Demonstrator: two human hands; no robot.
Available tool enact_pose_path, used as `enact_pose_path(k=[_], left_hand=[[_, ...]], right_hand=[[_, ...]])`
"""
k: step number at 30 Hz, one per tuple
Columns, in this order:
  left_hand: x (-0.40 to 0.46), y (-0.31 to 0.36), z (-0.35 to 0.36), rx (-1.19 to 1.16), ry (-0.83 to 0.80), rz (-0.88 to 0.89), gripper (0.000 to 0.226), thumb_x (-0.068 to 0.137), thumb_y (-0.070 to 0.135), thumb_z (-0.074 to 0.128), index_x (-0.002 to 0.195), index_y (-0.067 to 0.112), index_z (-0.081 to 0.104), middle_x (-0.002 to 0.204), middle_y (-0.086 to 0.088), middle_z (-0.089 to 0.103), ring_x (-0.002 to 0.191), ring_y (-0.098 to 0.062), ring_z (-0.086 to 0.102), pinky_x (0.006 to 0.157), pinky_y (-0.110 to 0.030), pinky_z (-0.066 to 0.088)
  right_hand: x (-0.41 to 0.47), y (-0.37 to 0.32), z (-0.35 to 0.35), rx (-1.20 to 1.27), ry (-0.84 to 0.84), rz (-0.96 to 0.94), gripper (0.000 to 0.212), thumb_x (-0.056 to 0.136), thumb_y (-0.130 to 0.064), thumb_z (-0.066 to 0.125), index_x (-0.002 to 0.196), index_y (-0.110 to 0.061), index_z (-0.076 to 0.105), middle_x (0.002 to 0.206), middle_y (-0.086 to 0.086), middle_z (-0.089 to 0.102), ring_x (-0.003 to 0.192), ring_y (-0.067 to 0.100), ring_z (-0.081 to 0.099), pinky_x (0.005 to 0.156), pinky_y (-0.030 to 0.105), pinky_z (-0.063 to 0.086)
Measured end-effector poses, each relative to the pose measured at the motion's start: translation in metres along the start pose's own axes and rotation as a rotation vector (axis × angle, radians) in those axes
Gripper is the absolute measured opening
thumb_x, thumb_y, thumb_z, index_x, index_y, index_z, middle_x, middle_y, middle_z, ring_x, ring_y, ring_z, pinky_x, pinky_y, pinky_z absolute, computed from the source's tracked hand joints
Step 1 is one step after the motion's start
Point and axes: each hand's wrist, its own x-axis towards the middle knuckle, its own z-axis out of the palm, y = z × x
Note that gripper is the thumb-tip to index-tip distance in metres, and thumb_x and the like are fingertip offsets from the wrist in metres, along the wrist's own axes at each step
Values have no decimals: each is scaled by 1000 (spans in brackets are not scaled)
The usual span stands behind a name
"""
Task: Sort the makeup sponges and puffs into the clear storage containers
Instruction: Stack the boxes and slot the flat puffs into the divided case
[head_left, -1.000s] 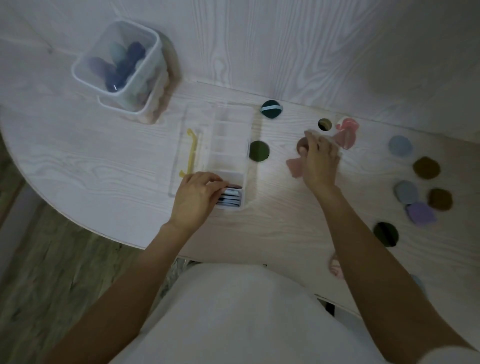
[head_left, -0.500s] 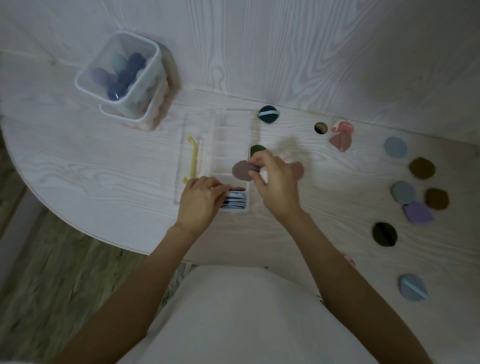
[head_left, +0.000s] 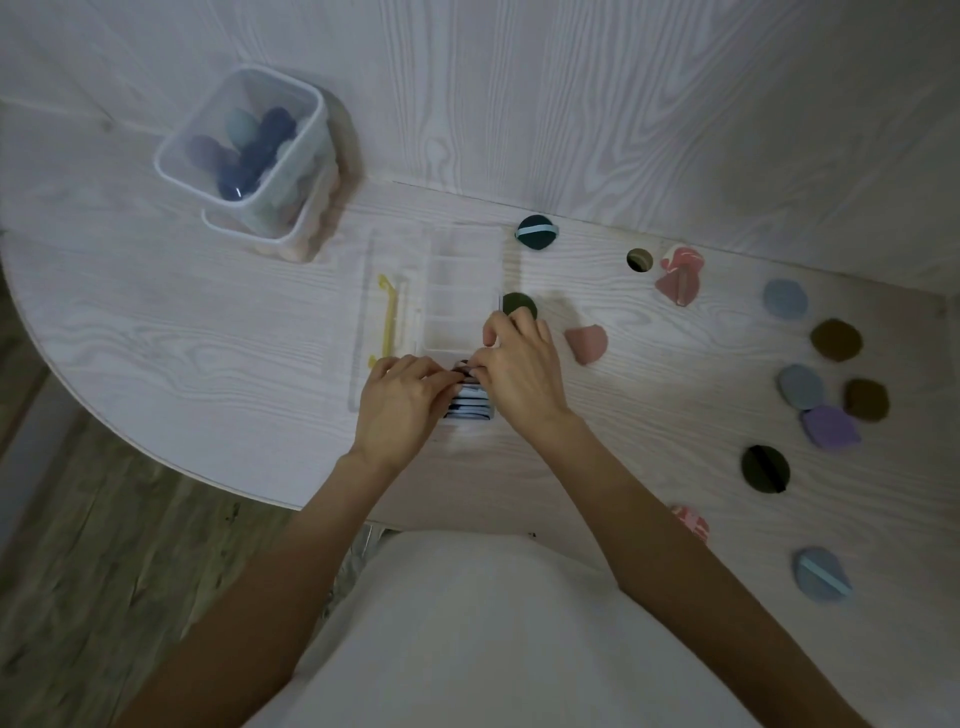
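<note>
Right hand brought puff into tray

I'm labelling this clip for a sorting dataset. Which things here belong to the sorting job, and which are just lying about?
Job:
- right hand and left hand, tucking a brown puff in
- divided clear organizer
- clear tub of sponges
- loose pink puff
- purple puff

Lying about:
- yellow stick
- table hole

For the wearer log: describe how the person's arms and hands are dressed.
Both forearms are bare as far as visible, with no sleeves, gloves, watch or bracelet showing. The left hand and right hand show no rings that I can make out. A plain white garment covers the torso.
</note>
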Motion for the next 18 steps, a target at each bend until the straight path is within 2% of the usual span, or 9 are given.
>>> enact_pose_path(k=[2,5,9,12,15,18], left_hand=[[0,0,0,1,7,1,10,84,22,65,89,18,73,75,1,67,66,-21,61,64,-31,40],[1,0,0,1,-2,-23,20,88,27,54,86,18,72,74,1,67,66,-20,60,64,-30,39],[2,-8,-3,-3,14,-33,24,88,29,51,87,18,73,76,2,68,68,-19,62,65,-31,41],[2,-12,-2,-3,26,-15,22,89,29,53,96,18,71,81,1,69,70,-20,63,67,-31,41],[0,-12,1,-16,2,-19,28,90,27,56,115,18,64,92,1,68,81,-18,62,73,-30,41],[1,-15,1,-38,-31,11,29,91,26,51,117,19,63,95,0,67,83,-20,60,73,-31,40]], right_hand=[[3,-1,-1,12,-28,21,8,73,-16,73,66,-15,74,81,3,56,82,26,50,69,34,36],[6,-4,-2,40,-17,43,7,70,-15,76,66,-11,72,80,5,58,79,27,52,68,37,45],[7,-9,1,137,-14,118,6,74,-18,75,72,-12,74,84,6,59,82,28,52,72,39,44],[9,-10,3,164,-39,117,9,80,-18,70,74,-15,76,85,6,58,83,28,49,74,39,41],[10,-8,5,180,-32,110,9,79,-16,70,74,-14,77,84,7,58,82,29,49,72,38,41],[5,-6,7,302,7,177,6,78,-16,72,77,-12,76,84,7,62,80,27,52,70,35,43]])
